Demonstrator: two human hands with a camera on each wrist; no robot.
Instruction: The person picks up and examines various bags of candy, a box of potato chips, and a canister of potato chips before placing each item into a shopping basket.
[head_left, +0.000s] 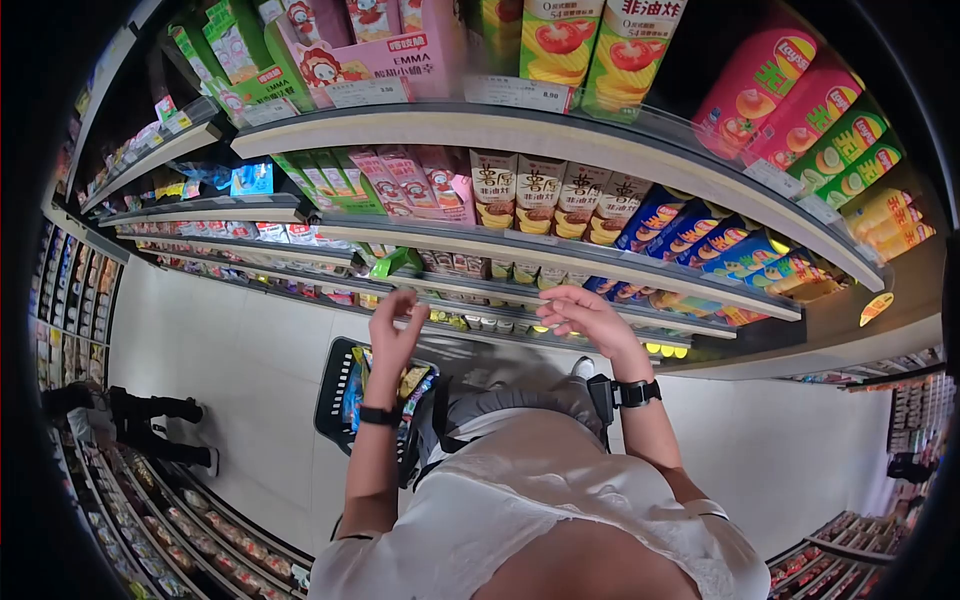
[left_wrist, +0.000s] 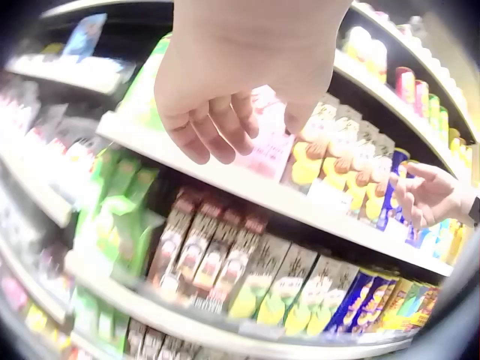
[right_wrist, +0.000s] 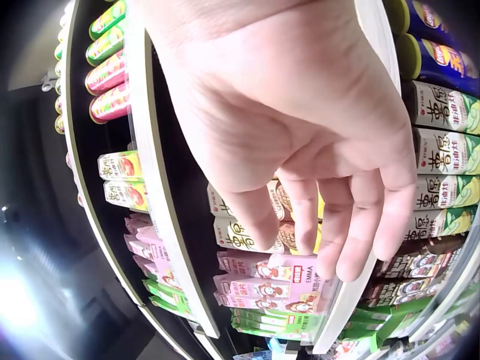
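L grip (head_left: 393,325) & R grip (head_left: 585,315) empty; green pack (head_left: 397,263) near L.

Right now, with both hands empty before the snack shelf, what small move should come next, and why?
Probably move the right hand forward onto a white-and-yellow box: both it and the left hand hang empty, fingers loose, and the basket stands below.

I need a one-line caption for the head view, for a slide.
Empty left hand and right hand, both open, raised before snack shelves, with a basket below.
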